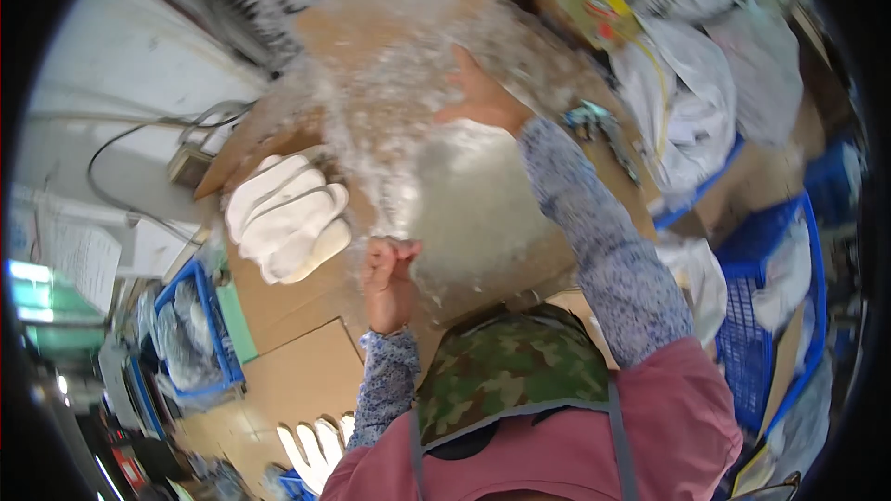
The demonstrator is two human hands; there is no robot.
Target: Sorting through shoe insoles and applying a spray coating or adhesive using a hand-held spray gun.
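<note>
Clearly the clear plastic bag point(399, 121) is the thing in hand: a big, thin, crinkly sheet of film held up above the cardboard-covered table point(297, 315), spread between the two hands and blurred, so its exact edges are hard to make out. It looks feather-light and limp, with no stiffness of its own, and probably a bit slick; film like this tears or stretches if yanked. I would judge the sound places to take it are a bunched corner or the mouth edge, not the flat middle, where fingers would only slide.

The left hand point(388, 278) is clenched in a fist around a gathered bit of the bag's lower end. The right hand point(483, 97) is raised higher, fingers spread against the film; whether it pinches the plastic or just presses on it I cannot tell.

Just left of the bag a stack of white insoles point(286, 218) lies on the table. More white insoles point(316, 445) show near the lower edge, a blue basket point(200, 329) of bagged goods sits to the left, and a blue crate point(770, 315) to the right.
</note>
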